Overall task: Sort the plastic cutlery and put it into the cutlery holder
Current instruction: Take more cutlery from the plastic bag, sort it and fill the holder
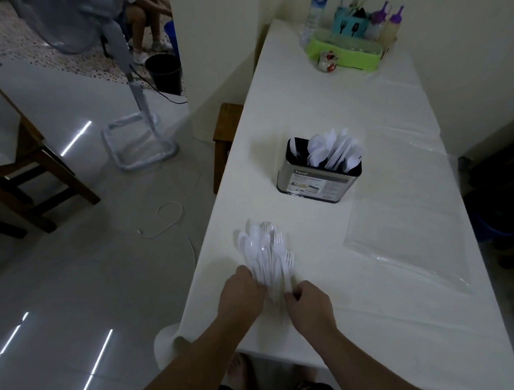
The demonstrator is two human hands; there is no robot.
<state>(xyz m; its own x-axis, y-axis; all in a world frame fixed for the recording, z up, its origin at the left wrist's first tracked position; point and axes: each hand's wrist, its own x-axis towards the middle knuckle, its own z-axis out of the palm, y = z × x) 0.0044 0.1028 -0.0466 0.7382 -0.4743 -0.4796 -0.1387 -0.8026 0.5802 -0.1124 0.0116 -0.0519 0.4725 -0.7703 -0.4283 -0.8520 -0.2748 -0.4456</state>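
A bunch of white plastic spoons and forks (263, 250) fans out above the near left part of the white table (319, 282). My left hand (241, 294) is shut around the handles of the bunch. My right hand (310, 308) pinches the handle of one fork (287, 268) at the right side of the bunch. Farther along the table stands the metal cutlery holder (319, 175), with several white pieces upright in its right compartments and one in its left compartment.
A clear plastic sheet (407, 222) lies on the table's right side. At the far end sit a green tray (346, 53), a water bottle (317, 6) and sauce bottles (390, 24). A fan stand (142, 142), a bucket (164, 74) and a seated person (144, 18) are on the left.
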